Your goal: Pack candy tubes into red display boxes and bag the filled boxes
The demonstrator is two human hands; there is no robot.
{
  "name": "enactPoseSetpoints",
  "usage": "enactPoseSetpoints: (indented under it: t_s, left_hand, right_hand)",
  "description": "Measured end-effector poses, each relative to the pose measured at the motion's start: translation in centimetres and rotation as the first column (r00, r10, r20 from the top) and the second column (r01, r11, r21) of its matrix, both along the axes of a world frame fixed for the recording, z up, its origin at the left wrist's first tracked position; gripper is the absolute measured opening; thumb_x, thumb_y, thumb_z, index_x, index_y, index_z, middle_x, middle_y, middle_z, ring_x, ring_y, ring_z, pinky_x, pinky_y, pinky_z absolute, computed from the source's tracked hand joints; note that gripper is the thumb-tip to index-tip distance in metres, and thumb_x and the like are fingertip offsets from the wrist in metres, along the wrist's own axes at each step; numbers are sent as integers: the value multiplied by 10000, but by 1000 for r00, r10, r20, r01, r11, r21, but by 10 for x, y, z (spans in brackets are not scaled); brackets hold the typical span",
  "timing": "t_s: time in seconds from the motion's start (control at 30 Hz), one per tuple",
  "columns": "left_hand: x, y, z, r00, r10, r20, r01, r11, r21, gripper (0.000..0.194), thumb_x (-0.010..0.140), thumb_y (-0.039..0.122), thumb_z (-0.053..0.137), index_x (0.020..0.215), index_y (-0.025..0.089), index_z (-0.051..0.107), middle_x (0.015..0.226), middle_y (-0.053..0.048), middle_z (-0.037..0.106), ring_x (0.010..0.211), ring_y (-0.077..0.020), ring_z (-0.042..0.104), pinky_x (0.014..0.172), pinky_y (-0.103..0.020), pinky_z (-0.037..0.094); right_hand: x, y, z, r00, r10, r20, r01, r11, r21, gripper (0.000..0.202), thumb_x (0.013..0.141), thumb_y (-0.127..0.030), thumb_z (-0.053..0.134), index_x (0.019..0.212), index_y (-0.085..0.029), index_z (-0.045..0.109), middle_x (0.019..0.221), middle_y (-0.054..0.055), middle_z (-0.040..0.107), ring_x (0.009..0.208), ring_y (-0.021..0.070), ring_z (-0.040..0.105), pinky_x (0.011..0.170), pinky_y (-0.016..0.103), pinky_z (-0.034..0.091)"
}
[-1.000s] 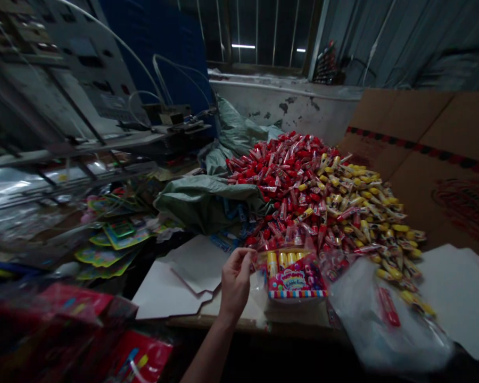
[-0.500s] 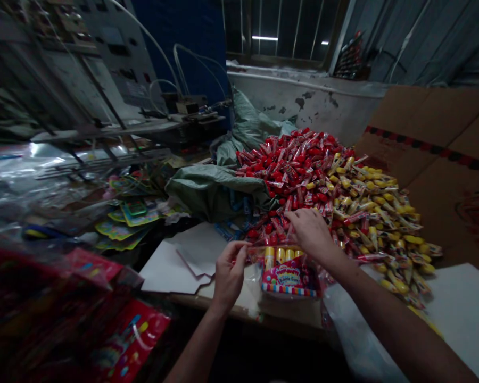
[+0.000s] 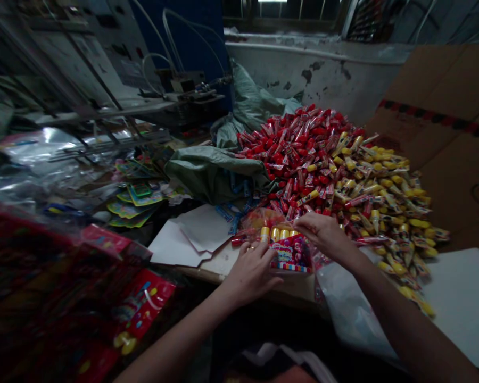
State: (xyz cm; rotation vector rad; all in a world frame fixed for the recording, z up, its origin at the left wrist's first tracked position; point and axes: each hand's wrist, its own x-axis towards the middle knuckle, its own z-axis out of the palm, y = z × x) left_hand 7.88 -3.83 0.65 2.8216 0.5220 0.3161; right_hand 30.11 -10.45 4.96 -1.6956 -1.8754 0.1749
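Bagged box [image 3: 290, 254], long axis crosswise — left hand [image 3: 252, 270], fingers apart, over its left end; right hand [image 3: 323, 233], fingers pinched together, at its upper edge.

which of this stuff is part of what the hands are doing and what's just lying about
Seems in use:
- bubble gum pack, left hand and right hand on it
- yellow tubes in it

Probably just lying about:
- white cards
- green sack
- cardboard
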Motion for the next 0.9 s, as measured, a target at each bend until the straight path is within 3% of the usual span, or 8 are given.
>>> enactPoseSetpoints:
  t_s: [0.17, 0.33, 0.47, 0.6, 0.77, 0.9]
  left_hand:
    - [11, 11, -4, 988, -50, -149, 39, 996, -76, 97, 861, 291, 587, 919, 214, 579, 948, -21, 659, 919, -214, 564, 844, -364, 303]
    - [16, 13, 10, 968, -69, -242, 24, 983, -184, 64, 843, 205, 574, 790, 197, 610, 814, -4, 672, 821, -188, 578, 821, -339, 298]
    - [22, 19, 11, 986, -97, -134, 59, 963, -265, 80, 823, 187, 586, 751, 190, 620, 843, 11, 653, 799, -157, 560, 776, -294, 307]
    - [31, 19, -1, 998, 52, -28, -58, 946, -317, 91, 820, 172, 581, 732, 174, 604, 792, 5, 625, 755, -147, 547, 673, -259, 311]
    - [39, 15, -13, 984, 176, 4, -165, 929, -332, 102, 791, 151, 610, 696, 169, 578, 771, -9, 597, 747, -152, 540, 648, -251, 315]
    - [41, 12, -16, 974, 224, 18, -208, 929, -305, 138, 785, 142, 607, 665, 171, 545, 731, -7, 580, 731, -160, 536, 649, -265, 311]
  right_hand:
    - [3, -6, -2, 1000, -17, -18, 18, 1000, 20, 134, 900, -201, 577, 853, -177, 701, 819, 38, 678, 735, 147, 615, 690, 249, 457]
    - [10, -7, -6, 997, -57, -55, 60, 997, 49, 107, 879, -192, 605, 876, -181, 711, 854, 43, 706, 783, 160, 639, 717, 260, 472]
    - [14, -6, -6, 983, -147, -109, 158, 983, 97, 125, 867, -150, 603, 857, -203, 716, 822, 21, 717, 750, 147, 647, 714, 253, 471]
    - [9, -8, -8, 989, -74, -130, 81, 995, 52, 95, 861, -163, 626, 850, -206, 710, 824, 12, 716, 754, 138, 648, 704, 235, 461]
    - [-15, -18, -36, 989, 85, 124, -80, 996, -40, 61, 851, -172, 650, 814, -194, 694, 769, 11, 681, 722, 138, 603, 667, 241, 392]
    - [-37, -29, -60, 948, 28, 316, -21, 999, -27, 99, 863, -170, 626, 772, -189, 657, 737, 14, 644, 729, 160, 561, 697, 277, 355]
